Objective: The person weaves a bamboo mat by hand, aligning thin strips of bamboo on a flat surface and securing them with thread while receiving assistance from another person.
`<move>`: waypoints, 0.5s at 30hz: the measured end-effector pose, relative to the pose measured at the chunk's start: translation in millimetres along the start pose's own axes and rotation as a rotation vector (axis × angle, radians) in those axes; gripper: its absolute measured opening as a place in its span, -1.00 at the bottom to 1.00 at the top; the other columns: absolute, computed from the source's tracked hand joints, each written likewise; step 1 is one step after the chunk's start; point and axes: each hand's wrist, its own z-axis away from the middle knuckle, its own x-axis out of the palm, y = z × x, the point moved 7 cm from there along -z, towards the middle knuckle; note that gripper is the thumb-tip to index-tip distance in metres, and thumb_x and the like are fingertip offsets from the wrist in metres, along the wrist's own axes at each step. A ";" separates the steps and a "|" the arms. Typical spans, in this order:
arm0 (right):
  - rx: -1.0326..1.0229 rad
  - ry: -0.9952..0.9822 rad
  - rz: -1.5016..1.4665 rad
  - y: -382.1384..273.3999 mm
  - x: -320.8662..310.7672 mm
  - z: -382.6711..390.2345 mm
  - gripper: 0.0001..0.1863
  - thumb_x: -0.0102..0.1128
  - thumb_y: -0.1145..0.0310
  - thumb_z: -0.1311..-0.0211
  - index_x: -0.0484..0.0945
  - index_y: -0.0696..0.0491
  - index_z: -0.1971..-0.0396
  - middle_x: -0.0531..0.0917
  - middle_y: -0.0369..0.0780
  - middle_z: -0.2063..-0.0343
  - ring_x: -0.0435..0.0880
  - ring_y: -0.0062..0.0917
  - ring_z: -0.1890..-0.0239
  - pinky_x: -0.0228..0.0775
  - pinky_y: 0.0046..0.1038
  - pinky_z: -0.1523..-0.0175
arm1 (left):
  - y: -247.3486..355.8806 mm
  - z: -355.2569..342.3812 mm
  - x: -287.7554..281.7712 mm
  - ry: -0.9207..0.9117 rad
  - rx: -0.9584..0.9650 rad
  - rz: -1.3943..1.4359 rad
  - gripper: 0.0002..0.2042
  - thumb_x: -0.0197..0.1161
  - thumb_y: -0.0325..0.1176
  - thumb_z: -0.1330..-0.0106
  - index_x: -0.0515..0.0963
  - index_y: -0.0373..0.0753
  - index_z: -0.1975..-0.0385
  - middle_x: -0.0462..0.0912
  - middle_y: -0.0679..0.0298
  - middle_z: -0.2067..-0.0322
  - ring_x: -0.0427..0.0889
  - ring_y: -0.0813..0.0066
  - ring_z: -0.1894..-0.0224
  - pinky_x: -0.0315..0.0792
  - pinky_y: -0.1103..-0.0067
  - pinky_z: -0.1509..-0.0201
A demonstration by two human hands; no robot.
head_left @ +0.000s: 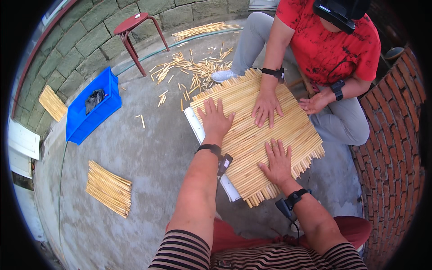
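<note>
A mat of pale yellow reed sticks (245,144), laid side by side, spreads in front of me with uneven ends along its near and far edges. My left hand (215,119) lies on its left side, fingers spread. On the near right part rests my right hand (277,164), flat with the fingers apart. White boards (230,188) stick out from under the mat's left edge. Across from me a person in a red shirt (330,49) presses one hand (267,107) on the mat; their other hand is beside its right edge.
Cut stick pieces (198,69) litter the floor beyond the mat. At left stand a blue bin (92,105) with a black bag inside and, farther back, a dark red stool (130,24). Smaller stick panels (109,188) lie left. A brick wall (387,121) rises on the right.
</note>
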 end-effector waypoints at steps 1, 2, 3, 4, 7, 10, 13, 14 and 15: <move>-0.005 0.007 0.004 -0.8 -0.2 -0.2 -0.06 -0.02 -0.32 -0.38 0.11 -0.01 -0.57 0.11 -0.08 -0.57 -0.12 -0.12 -0.64 -0.53 0.20 -0.59 | -0.6 -0.6 -0.6 0.012 -0.001 -0.001 -0.16 -0.12 0.32 -0.49 0.01 -0.11 -0.61 -0.08 -0.01 -0.61 -0.25 0.02 -0.66 -0.41 -0.10 -0.61; 0.010 -0.020 0.029 0.2 1.8 -0.1 -0.06 -0.03 -0.32 -0.38 0.10 -0.01 -0.57 0.11 -0.08 -0.57 -0.12 -0.13 -0.64 -0.53 0.20 -0.59 | -1.1 -0.6 -0.1 0.009 -0.001 0.002 -0.16 -0.11 0.32 -0.49 0.01 -0.10 -0.61 -0.08 -0.01 -0.61 -0.25 0.02 -0.66 -0.41 -0.10 -0.61; -0.017 0.010 0.008 -1.9 -0.1 -0.6 -0.06 -0.04 -0.33 -0.39 0.10 -0.01 -0.57 0.11 -0.08 -0.57 -0.12 -0.13 -0.64 -0.53 0.20 -0.60 | -1.2 0.1 0.9 0.000 0.006 0.020 -0.16 -0.11 0.32 -0.49 0.01 -0.10 -0.61 -0.09 0.00 -0.61 -0.26 0.03 -0.66 -0.41 -0.09 -0.61; -0.018 0.005 0.008 -2.8 0.6 -0.1 -0.07 -0.06 -0.33 -0.40 0.10 -0.02 -0.57 0.11 -0.09 -0.57 -0.12 -0.14 -0.64 -0.54 0.20 -0.60 | -3.7 0.9 0.5 0.006 -0.018 -0.009 -0.16 -0.10 0.32 -0.48 0.02 -0.10 -0.61 -0.09 0.00 -0.61 -0.25 0.02 -0.66 -0.41 -0.09 -0.61; -0.002 -0.009 0.022 -1.1 1.4 2.7 -0.08 -0.10 -0.35 -0.41 0.10 -0.04 -0.58 0.11 -0.11 -0.58 -0.11 -0.16 -0.64 -0.52 0.21 -0.60 | -0.3 -0.8 1.3 0.012 -0.006 -0.019 -0.16 -0.08 0.31 -0.48 0.03 -0.11 -0.61 -0.10 -0.01 -0.61 -0.24 0.01 -0.66 -0.40 -0.08 -0.61; 0.019 -0.014 0.033 2.8 -0.1 3.5 -0.08 -0.12 -0.37 -0.42 0.09 -0.07 -0.58 0.12 -0.13 -0.58 -0.11 -0.17 -0.64 -0.48 0.21 -0.60 | 2.7 -1.2 0.5 0.003 -0.004 -0.032 -0.16 -0.09 0.30 -0.48 0.04 -0.14 -0.60 -0.09 -0.04 -0.61 -0.24 -0.01 -0.66 -0.42 -0.08 -0.62; 0.006 -0.009 0.032 1.1 -2.9 2.7 -0.07 -0.12 -0.38 -0.42 0.09 -0.08 -0.58 0.12 -0.15 -0.57 -0.10 -0.18 -0.64 -0.44 0.22 -0.60 | 2.6 0.1 -1.4 -0.022 -0.025 -0.062 -0.17 -0.12 0.30 -0.49 0.03 -0.13 -0.61 -0.11 -0.02 -0.61 -0.25 0.02 -0.66 -0.41 -0.05 -0.63; 0.001 -0.007 0.051 0.3 -3.2 2.6 -0.07 -0.12 -0.39 -0.41 0.09 -0.08 -0.58 0.13 -0.15 -0.57 -0.09 -0.18 -0.64 -0.42 0.22 -0.60 | 3.1 -0.2 -2.3 -0.021 -0.018 -0.051 -0.17 -0.12 0.30 -0.49 0.03 -0.12 -0.61 -0.11 -0.02 -0.61 -0.25 0.02 -0.66 -0.41 -0.04 -0.63; 0.004 -0.008 0.048 0.3 -2.9 2.8 -0.07 -0.12 -0.38 -0.42 0.09 -0.08 -0.58 0.14 -0.14 -0.57 -0.08 -0.18 -0.64 -0.42 0.23 -0.60 | 2.7 0.1 -2.4 -0.019 -0.018 -0.054 -0.17 -0.12 0.30 -0.49 0.03 -0.12 -0.61 -0.11 -0.01 -0.62 -0.25 0.03 -0.66 -0.41 -0.04 -0.64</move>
